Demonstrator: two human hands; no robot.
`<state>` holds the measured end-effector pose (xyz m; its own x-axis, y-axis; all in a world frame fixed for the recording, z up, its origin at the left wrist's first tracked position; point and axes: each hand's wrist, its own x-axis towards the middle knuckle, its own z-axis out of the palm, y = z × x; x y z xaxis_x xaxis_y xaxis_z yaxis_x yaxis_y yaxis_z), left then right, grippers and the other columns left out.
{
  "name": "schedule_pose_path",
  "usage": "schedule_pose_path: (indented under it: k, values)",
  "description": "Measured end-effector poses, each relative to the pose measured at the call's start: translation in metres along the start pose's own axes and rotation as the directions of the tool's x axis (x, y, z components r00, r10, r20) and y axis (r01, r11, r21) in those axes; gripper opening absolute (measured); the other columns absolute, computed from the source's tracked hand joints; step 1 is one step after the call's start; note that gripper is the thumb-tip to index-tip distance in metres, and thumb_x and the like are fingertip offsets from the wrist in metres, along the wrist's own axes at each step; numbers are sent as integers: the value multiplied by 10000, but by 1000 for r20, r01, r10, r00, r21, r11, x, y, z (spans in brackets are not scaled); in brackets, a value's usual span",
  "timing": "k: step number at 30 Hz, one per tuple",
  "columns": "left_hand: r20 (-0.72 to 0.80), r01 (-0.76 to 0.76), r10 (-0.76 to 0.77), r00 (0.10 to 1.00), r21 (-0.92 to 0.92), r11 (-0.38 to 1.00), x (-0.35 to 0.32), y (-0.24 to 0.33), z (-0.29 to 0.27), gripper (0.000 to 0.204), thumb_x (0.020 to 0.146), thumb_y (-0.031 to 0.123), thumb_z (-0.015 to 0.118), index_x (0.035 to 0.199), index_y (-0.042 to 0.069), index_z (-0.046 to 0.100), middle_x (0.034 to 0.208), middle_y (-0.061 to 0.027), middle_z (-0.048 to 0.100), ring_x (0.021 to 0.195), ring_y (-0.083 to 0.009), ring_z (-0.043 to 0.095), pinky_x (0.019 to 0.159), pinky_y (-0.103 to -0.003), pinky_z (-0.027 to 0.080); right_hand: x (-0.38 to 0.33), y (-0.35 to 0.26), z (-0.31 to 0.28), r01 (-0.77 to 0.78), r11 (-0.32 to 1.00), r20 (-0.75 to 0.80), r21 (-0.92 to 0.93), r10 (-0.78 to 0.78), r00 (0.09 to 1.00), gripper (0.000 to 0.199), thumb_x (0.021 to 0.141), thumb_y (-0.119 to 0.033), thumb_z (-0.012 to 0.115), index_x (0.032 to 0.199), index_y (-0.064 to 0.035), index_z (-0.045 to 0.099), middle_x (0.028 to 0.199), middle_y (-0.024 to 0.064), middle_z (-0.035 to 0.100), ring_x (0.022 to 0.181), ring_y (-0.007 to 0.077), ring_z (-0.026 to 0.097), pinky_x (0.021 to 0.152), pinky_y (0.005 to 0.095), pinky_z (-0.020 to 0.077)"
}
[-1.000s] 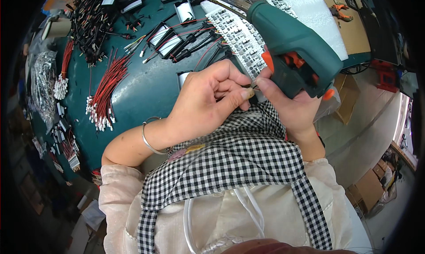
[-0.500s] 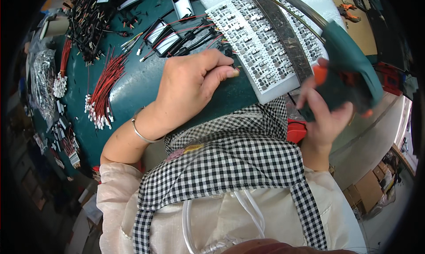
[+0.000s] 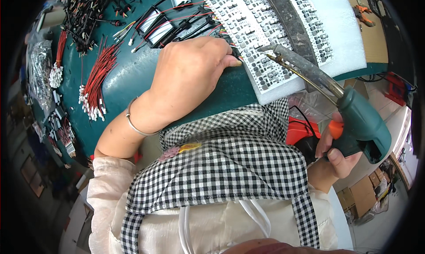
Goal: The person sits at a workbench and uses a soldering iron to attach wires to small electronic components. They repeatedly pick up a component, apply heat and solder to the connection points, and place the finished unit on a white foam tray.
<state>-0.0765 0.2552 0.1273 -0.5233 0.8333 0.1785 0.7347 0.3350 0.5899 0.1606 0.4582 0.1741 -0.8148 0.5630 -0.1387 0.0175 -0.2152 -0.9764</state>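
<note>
The person wears a black-and-white checked apron [image 3: 212,174] with a pink-and-yellow motif [image 3: 179,151]; a cream blouse [image 3: 161,229] with loose sleeves [image 3: 108,178]; white cords [image 3: 185,229]; a slim silver bangle [image 3: 129,116] around the left wrist [image 3: 142,114].

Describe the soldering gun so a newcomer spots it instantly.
From the teal tabletop, go right to the white circuit-board panel, then toward the lower right, to the person's right hand. It grips the soldering gun: chunky green body, orange trigger, long metal barrel aimed up-left. Unlike the orange-handled tool lying farther off, this one is held.
</note>
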Motion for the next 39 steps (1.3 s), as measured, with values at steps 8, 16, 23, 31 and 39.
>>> schedule_pose_path:
  k: [8,16,23,31,39]
  values:
    - [-46,40,-39,998,28,999,-4,8,-11,164,701,76,747,803,31,626,831,-73,637,610,-219,611,521,-293,484,36,26,21,319,908,-34,-273,-341,940,624,733,2,672,1277,98,382,1046,200,550,905,255,567,819,376,490]
    - [119,53,-50,992,-19,998,-13,-1,-25,177,701,68,733,812,25,602,835,-78,626,681,-249,619,575,-326,490,54,55,33,418,518,164,-746,-465,870,571,636,99,765,1146,50,512,1054,107,586,880,141,512,803,276,439]
    - [149,35,-19,989,-105,994,-5,-14,-41,167,706,51,720,800,5,590,776,-90,606,656,-254,594,583,-321,472,50,57,38,338,436,102,-834,-481,871,412,638,-88,824,973,23,612,1047,124,586,853,244,623,732,316,498]
    - [-34,-4,2,999,-69,998,-4,-6,-34,142,730,93,722,790,13,621,732,-88,616,610,-233,598,543,-304,469,34,38,40,423,720,129,-551,-428,895,608,743,-101,742,1238,54,425,933,117,554,787,221,559,707,310,474]
    - [0,-52,52,999,75,996,-7,-17,-14,119,752,118,708,793,33,636,721,-67,627,584,-227,605,504,-313,471,-4,0,34,20,998,-83,-62,-25,996,740,738,-260,747,1227,149,373,674,84,486,454,155,485,388,246,402]
